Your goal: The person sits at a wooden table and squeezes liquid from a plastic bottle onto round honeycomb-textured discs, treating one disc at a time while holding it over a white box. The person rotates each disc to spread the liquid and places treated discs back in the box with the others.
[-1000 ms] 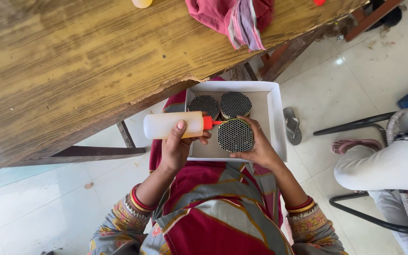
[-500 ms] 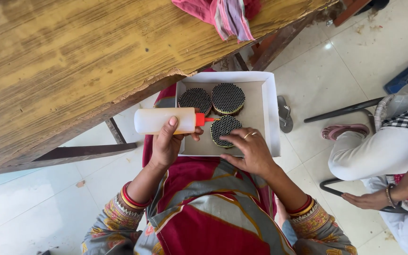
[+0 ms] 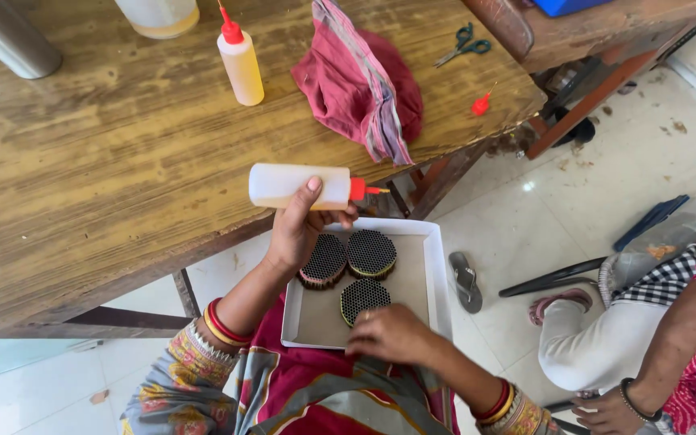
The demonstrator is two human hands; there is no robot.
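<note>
My left hand (image 3: 298, 229) grips a white squeeze bottle (image 3: 296, 185) with a red nozzle, held sideways just above the table's front edge, nozzle pointing right. A white tray (image 3: 435, 274) rests on my lap and holds three round black honeycomb-patterned discs. My right hand (image 3: 392, 334) rests on the near edge of the tray, touching the nearest disc (image 3: 362, 295). Two other discs (image 3: 371, 252) lie side by side at the tray's far end, partly under my left hand.
On the wooden table (image 3: 106, 177) stand a yellowish squeeze bottle (image 3: 241, 64), a crumpled red cloth (image 3: 364, 89), scissors (image 3: 462, 44) and a small red cap (image 3: 481, 103). Another person (image 3: 646, 338) sits at the right. A sandal (image 3: 467, 280) lies on the floor.
The view has tilted up, showing more of the table. My left hand lifted the bottle away from the disc, toward the table edge. My right hand lowered the disc and rests at the tray's near edge.
</note>
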